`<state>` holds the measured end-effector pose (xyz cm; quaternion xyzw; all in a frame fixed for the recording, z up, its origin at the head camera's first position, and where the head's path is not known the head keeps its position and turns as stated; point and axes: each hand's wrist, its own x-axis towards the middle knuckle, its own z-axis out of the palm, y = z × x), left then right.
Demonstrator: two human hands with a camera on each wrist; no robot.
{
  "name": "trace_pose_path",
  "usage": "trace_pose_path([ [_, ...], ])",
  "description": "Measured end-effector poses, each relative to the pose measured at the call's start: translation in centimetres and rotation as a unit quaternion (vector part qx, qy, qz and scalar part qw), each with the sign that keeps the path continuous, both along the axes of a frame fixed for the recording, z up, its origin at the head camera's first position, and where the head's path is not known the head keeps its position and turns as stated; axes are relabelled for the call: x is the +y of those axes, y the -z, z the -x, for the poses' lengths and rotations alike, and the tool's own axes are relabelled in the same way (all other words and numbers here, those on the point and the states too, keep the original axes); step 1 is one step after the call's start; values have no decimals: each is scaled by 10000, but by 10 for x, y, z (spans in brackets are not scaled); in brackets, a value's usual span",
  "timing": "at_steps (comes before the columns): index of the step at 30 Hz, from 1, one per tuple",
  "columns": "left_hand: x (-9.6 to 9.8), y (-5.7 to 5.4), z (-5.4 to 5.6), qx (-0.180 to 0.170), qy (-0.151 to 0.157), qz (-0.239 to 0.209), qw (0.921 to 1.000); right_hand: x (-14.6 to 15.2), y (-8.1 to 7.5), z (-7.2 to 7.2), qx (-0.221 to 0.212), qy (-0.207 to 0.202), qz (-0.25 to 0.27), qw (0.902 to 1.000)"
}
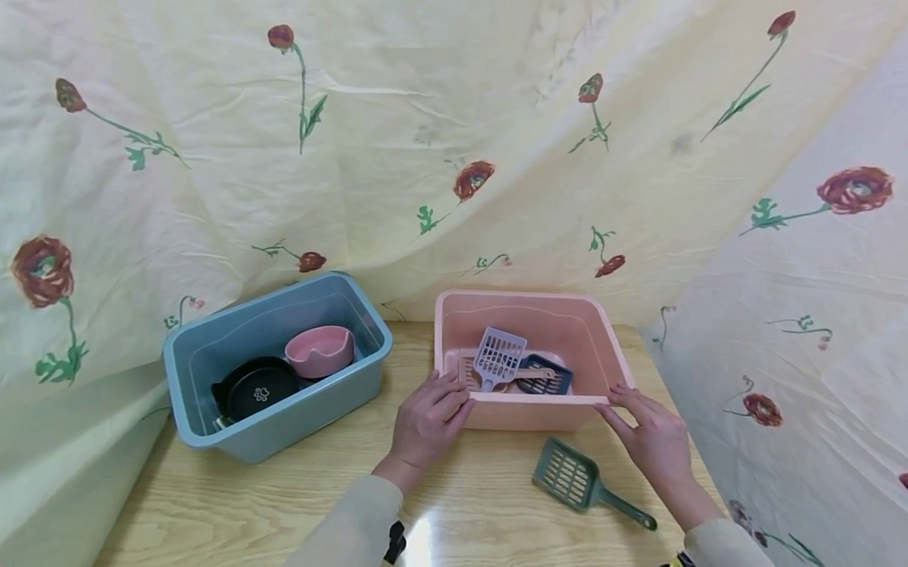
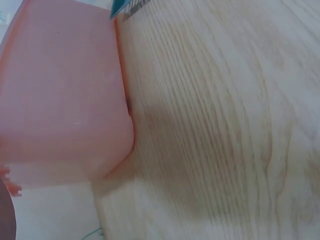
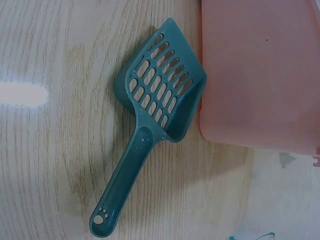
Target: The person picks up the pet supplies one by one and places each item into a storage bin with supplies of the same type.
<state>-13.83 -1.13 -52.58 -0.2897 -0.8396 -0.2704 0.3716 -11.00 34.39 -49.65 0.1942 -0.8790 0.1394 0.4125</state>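
A pink plastic bin point(image 1: 524, 416) stands at the back of the table in the head view. My left hand point(image 1: 430, 416) grips its rim at the front left corner, and my right hand point(image 1: 650, 432) pinches the rim at the front right corner. Inside lie a lilac slotted litter scoop point(image 1: 500, 354), a navy litter scoop point(image 1: 546, 387) and a peach litter scoop point(image 1: 535, 373), partly overlapping. On the table just in front of the bin is a green litter scoop point(image 1: 570, 478), its handle pointing toward my right forearm. The right wrist view shows this green scoop point(image 3: 165, 90) close beside the bin wall point(image 3: 260, 75).
Left of the pink bin stands a blue plastic bin point(image 1: 284, 432) at an angle. It holds a pink bowl point(image 1: 320, 354) and a black round item with a paw print point(image 1: 261, 392). A flowered cloth point(image 1: 384, 147) hangs behind and along both sides of the wooden table point(image 1: 476, 518).
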Motion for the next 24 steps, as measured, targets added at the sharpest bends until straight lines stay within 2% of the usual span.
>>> trace_pose_path([
  [7,-5,-5,2,-62,76,255,9996,-1,0,2,22,-6,-15,10000],
  [14,-7,-4,4,32,58,248,9997,0,-2,2,-73,-115,-193,9997],
  [18,-6,-4,4,48,33,318,9995,11,-11,-2,-639,-372,-377,9966],
  [22,-5,-4,4,63,-20,374,9993,23,-29,-12,-1482,-485,-515,9864],
  [24,-6,-4,4,34,-38,389,9992,27,-40,-18,-1751,-554,-681,9806],
])
